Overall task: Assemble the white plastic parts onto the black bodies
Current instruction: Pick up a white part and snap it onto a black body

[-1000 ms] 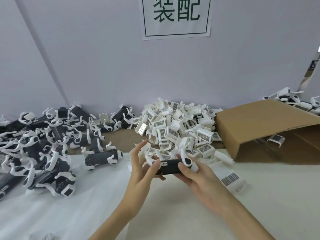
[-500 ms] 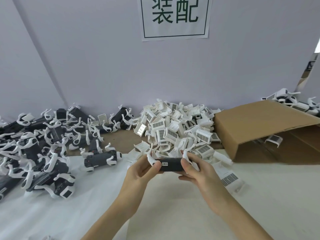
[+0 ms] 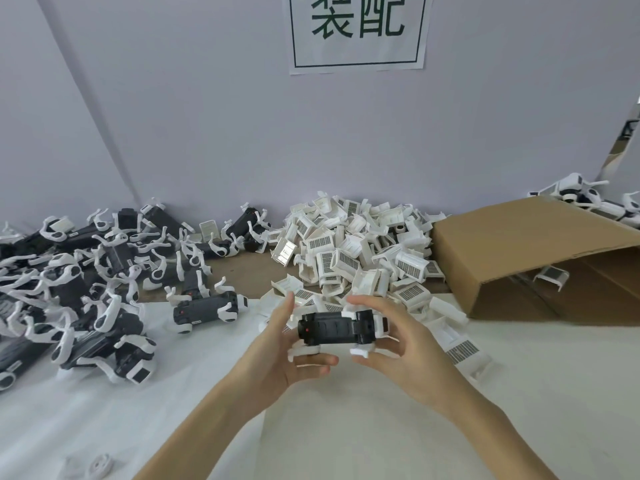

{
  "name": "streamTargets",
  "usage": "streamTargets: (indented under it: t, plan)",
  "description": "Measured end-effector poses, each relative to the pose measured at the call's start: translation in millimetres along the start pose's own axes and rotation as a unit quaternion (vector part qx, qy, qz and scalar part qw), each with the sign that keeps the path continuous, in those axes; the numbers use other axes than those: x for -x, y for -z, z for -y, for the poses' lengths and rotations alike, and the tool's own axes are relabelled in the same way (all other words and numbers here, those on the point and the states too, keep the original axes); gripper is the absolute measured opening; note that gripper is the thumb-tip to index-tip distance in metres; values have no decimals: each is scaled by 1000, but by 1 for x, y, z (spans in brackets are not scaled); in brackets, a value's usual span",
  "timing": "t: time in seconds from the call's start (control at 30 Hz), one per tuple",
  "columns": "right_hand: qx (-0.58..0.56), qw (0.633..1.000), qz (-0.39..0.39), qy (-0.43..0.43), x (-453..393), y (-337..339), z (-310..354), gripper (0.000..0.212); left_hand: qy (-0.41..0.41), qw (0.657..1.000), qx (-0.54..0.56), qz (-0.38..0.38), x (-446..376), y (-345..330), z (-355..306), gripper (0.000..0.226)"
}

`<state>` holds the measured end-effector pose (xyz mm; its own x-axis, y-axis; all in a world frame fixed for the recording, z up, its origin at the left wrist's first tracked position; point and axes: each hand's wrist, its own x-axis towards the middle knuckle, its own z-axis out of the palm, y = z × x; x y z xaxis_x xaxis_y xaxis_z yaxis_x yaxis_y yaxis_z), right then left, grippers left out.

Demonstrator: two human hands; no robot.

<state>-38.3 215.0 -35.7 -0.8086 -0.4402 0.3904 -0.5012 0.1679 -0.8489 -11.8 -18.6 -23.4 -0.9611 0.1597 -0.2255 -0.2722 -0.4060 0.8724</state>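
Observation:
A black body (image 3: 329,328) with white arms hangs above the white table, lying crosswise between both hands. My left hand (image 3: 287,355) grips its left end, fingers curled beneath. My right hand (image 3: 398,344) holds the right end, where a white plastic part (image 3: 381,323) sits on the body. Behind the hands lies a heap of loose white plastic parts (image 3: 353,258) with grilles. To the left is a pile of black bodies with white arms (image 3: 79,289), and one such body (image 3: 204,310) lies apart near the hands.
An open cardboard box (image 3: 526,251) lies on its side at the right, with a white part (image 3: 550,275) inside. More white-armed units (image 3: 588,199) sit behind it. A paper sign (image 3: 356,29) hangs on the wall. Small white round pieces (image 3: 97,465) lie at the near left.
The black body has been turned in my hands so its broad dark face shows. My right hand has shifted to cup the right end, and both hands have come slightly closer to me.

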Motion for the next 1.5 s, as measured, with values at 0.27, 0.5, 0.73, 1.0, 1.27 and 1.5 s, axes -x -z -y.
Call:
streamTargets:
  t: [0.27,0.5,0.73,1.0,1.27,1.5]
  plan:
    - [-350,922,40,-161,-1,-4,5,57,-131,991,35,12,-7,0,0,34]
    - [-304,930,-115,-169,-2,-22,18,54,-207,940,-269,-15,8,-10,14,41]
    - [-210,964,-117,-113,-2,-21,26,40,-242,926,-285,-62,4,-11,12,29]
    - [-443,892,46,-76,-1,-3,23,46,-92,994,15,61,-1,-13,13,55]
    - [-179,975,-128,-29,2,-37,15,41,-149,974,-119,-125,-1,-23,32,56]
    - [-51,987,-154,14,4,-32,14,47,-274,920,-279,-25,14,-27,28,39]
